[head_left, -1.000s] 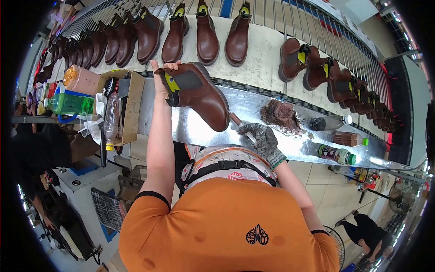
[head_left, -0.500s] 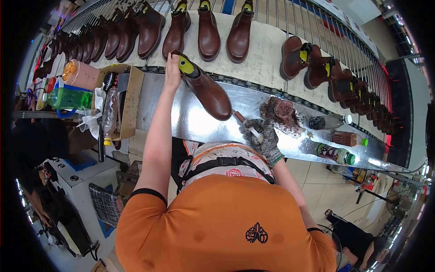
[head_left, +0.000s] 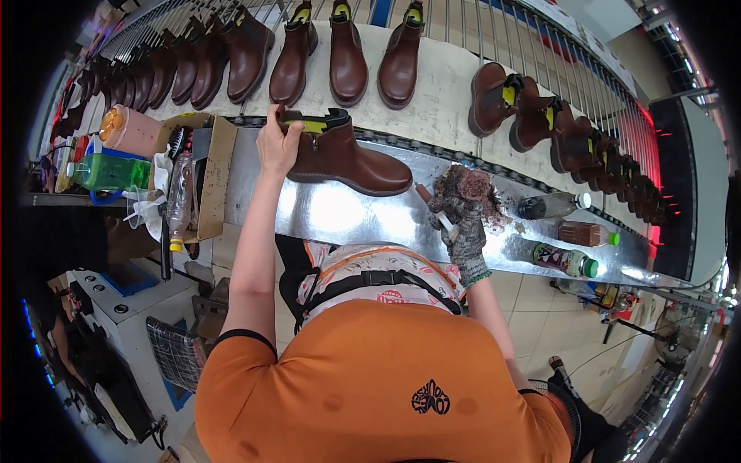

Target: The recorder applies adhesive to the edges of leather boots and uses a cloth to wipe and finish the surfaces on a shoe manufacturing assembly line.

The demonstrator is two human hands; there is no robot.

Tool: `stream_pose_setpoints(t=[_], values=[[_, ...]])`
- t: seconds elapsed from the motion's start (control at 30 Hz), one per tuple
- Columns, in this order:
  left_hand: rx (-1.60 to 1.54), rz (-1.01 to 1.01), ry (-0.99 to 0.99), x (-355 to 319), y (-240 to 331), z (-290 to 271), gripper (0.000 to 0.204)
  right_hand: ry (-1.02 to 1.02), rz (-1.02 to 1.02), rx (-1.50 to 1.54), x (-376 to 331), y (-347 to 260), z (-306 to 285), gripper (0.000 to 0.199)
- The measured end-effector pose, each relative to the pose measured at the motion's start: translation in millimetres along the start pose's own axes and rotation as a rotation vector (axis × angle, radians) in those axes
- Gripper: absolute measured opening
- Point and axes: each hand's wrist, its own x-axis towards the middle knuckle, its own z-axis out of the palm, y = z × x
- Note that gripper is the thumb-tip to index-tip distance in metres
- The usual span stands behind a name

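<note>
My left hand (head_left: 279,144) is closed on the top of a brown leather ankle boot (head_left: 351,165), which has a yellow-green lining. Held above the metal bench, the boot lies side-on with its toe to the right. A grey knitted glove covers my right hand (head_left: 466,241), whose fingers are closed round a slim tool (head_left: 422,192) with a brown end and a whitish part. The tool's exact kind does not show. Its brown end points at the boot's toe, a small gap away. Just beyond the glove sits a crumpled, brown-stained pile (head_left: 468,187).
Beyond the metal bench (head_left: 309,212), a conveyor (head_left: 444,116) carries rows of similar boots (head_left: 349,65). At right lie several bottles (head_left: 567,259). A cardboard box (head_left: 220,177), a green bottle (head_left: 108,171) and a pink container (head_left: 131,127) crowd the left. A person's arm shows at far left.
My left hand has turned the boot from toe-down to side-on, its sole now towards me. My right hand has shifted slightly right with the tool. The conveyor boots appear slightly further left.
</note>
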Motion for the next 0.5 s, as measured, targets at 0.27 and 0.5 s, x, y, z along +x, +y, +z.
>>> stream_pose_setpoints(t=[0.27, 0.5], values=[[0.006, -0.126, -0.037, -54, 41, -28, 0.066, 0.01, -0.406, -0.765, 4, -16, 8, 0.025], [-0.024, -0.259, -0.183, -83, 89, -49, 0.057, -0.004, -0.575, -0.706, 20, 0, 10, 0.024]])
